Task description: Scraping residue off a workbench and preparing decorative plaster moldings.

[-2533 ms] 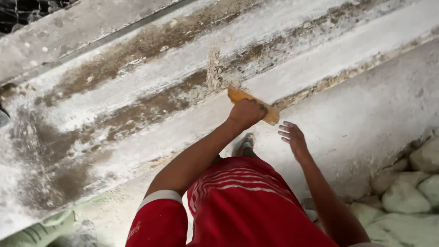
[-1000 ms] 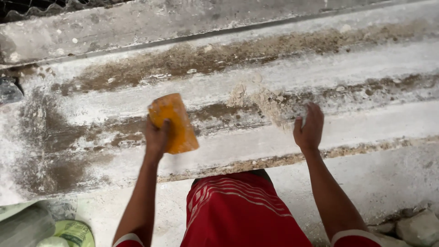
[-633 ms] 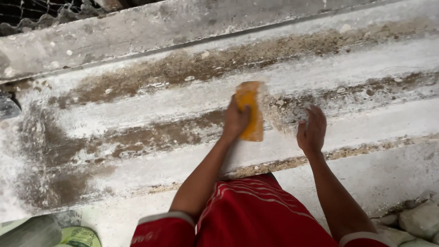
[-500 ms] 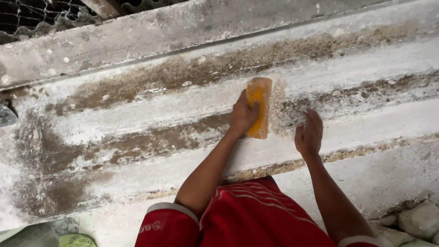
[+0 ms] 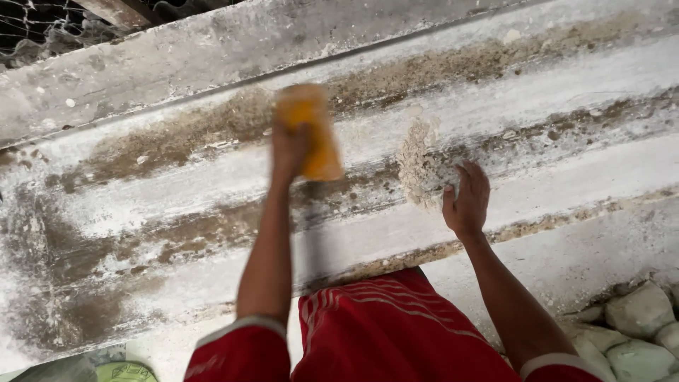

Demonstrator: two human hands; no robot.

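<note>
My left hand grips an orange flat tool, blurred by motion, held up over the stepped cement moulding. My right hand rests with fingers spread on a white ridge of the moulding, just right of a rough clump of wet plaster. The moulding runs across the view in white ridges and brown, damp grooves. Red sleeves and red shorts with white stripes show at the bottom.
Wire mesh and a dark gap lie at the top left. White stones are piled at the bottom right. A green object shows at the bottom left edge.
My left hand has swung the orange tool off the plaster clump, up and to the left. The right hand stays on the ridge. The view has shifted a little.
</note>
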